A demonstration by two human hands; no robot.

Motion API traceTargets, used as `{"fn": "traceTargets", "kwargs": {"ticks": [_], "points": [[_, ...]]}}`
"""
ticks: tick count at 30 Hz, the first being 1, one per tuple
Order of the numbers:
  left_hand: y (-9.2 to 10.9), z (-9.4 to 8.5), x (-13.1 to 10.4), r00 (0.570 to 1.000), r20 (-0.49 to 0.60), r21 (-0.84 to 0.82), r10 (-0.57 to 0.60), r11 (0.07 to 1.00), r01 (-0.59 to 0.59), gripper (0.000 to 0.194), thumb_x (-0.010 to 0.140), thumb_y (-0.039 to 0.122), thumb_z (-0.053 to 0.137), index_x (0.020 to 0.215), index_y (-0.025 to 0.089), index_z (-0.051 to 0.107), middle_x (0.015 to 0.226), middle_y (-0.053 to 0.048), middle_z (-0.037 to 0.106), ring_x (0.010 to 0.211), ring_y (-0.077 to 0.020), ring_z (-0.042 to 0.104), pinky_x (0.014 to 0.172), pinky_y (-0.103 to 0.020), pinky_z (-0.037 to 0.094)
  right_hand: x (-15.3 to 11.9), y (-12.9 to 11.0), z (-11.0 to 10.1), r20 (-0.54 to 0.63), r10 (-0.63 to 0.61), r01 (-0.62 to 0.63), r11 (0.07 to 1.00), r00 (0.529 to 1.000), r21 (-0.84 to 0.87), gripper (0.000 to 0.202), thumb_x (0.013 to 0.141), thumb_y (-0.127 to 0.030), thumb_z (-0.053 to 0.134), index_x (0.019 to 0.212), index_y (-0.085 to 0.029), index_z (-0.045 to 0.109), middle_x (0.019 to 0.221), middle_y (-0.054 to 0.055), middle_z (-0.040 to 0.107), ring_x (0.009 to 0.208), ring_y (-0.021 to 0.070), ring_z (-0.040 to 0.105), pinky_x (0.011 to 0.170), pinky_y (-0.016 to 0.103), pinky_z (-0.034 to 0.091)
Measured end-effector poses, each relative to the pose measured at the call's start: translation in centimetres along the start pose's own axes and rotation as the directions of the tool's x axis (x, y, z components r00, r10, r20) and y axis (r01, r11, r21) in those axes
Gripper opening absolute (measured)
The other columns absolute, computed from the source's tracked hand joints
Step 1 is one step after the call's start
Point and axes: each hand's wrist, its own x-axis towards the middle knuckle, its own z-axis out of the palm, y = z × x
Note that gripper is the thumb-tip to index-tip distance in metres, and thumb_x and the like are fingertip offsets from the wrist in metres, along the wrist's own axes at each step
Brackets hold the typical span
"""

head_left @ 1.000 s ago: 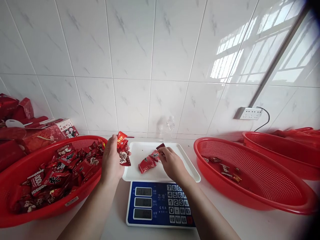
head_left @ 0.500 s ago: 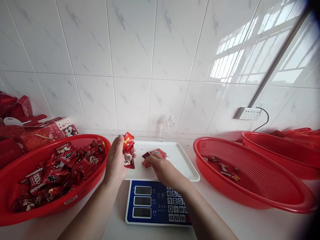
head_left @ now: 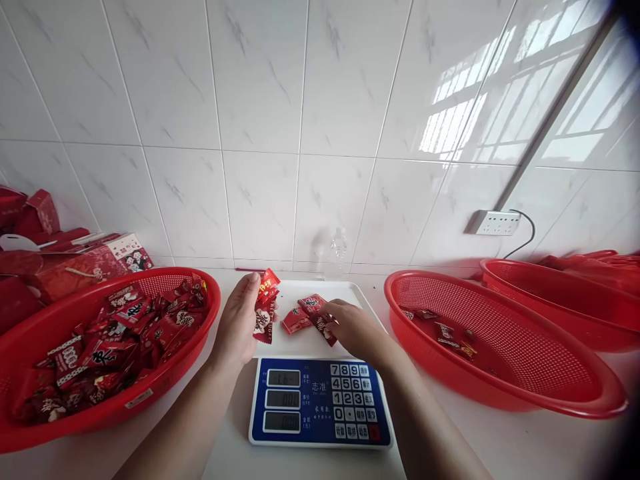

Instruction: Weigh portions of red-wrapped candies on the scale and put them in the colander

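Note:
My left hand [head_left: 243,323], closed, holds several red wrapped candies [head_left: 264,313] above the left part of the scale's white tray [head_left: 295,345]. The fingers of my right hand [head_left: 355,327] are bent round the edge of a dark red wrapped candy [head_left: 324,327] on the tray; how firmly they pinch it is partly hidden. Next to it lie another red candy packet [head_left: 296,321] and a red packet with dark lettering [head_left: 312,303]. In front of the tray is the scale's blue panel [head_left: 320,403], with number keys and three displays.
On the left stands a red plastic basket [head_left: 165,380] heaped with red candies. Another red basket [head_left: 450,380] at right holds a few packets, with a further red basket [head_left: 545,300] behind it. Red gift boxes [head_left: 75,267], a clear bottle [head_left: 338,250] and a power strip [head_left: 495,223] are near the tiled wall.
My right hand has shifted right across the tray, leaving a red packet lying at the left, and is now at the dark red one. My left hand keeps its candies and has moved slightly right.

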Motion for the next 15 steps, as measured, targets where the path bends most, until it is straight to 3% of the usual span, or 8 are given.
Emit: {"fn": "traceTargets", "kwargs": {"ticks": [5, 8, 12, 15], "points": [[-0.2, 0.1, -0.2, 0.997, 0.061, 0.058, -0.042, 0.998, 0.038, 0.038, 0.072, 0.056, 0.066, 0.085, 0.02, 0.059, 0.063, 0.003, 0.059, 0.051, -0.0116, 0.057, 0.042, -0.021, 0.047, -0.1, -1.0, -0.1, 0.012, -0.031, 0.032, 0.999, 0.999, -0.03, 0.024, 0.083, -0.013, 0.047, 0.086, -0.024, 0.068, 0.089, 0.006, 0.067, 0.088, 0.0229, 0.059, 0.07, 0.031, 0.039], [-0.2, 0.3, -0.7, 0.985, 0.151, 0.108, -0.089, 0.991, 0.073, 0.041, 0.073, 0.057, 0.064, 0.088, 0.02, 0.061, 0.061, 0.002, 0.059, 0.049, -0.0124, 0.056, 0.041, -0.021, 0.046, -0.5, -2.2, -0.8, -0.056, -0.037, 0.047, 0.981, 0.998, 0.187, 0.02, 0.087, -0.024, 0.049, 0.095, -0.025, 0.066, 0.088, 0.004, 0.067, 0.08, 0.0198, 0.06, 0.066, 0.031, 0.041], [-0.6, 0.5, -1.3, 0.952, 0.26, 0.211, -0.158, 0.972, 0.104, 0.043, 0.075, 0.06, 0.06, 0.094, 0.021, 0.063, 0.069, 0.0, 0.06, 0.051, -0.0125, 0.055, 0.041, -0.022, 0.047, -1.0, -3.7, -1.1, -0.125, -0.096, 0.153, 0.765, 0.988, 0.626, 0.027, 0.091, -0.043, 0.046, 0.1, -0.022, 0.06, 0.078, 0.001, 0.065, 0.065, 0.0134, 0.058, 0.056, 0.027, 0.042], [-0.9, 0.6, -1.6, 0.926, 0.331, 0.274, -0.184, 0.957, 0.092, 0.038, 0.075, 0.053, 0.063, 0.097, 0.023, 0.062, 0.073, 0.0, 0.059, 0.058, -0.0123, 0.056, 0.045, -0.021, 0.049, -1.0, -4.2, -0.7, -0.161, -0.057, 0.157, 0.67, 0.985, 0.726, 0.026, 0.086, -0.046, 0.054, 0.086, -0.02, 0.058, 0.071, 0.0, 0.062, 0.059, 0.0107, 0.054, 0.052, 0.025, 0.04]]}}
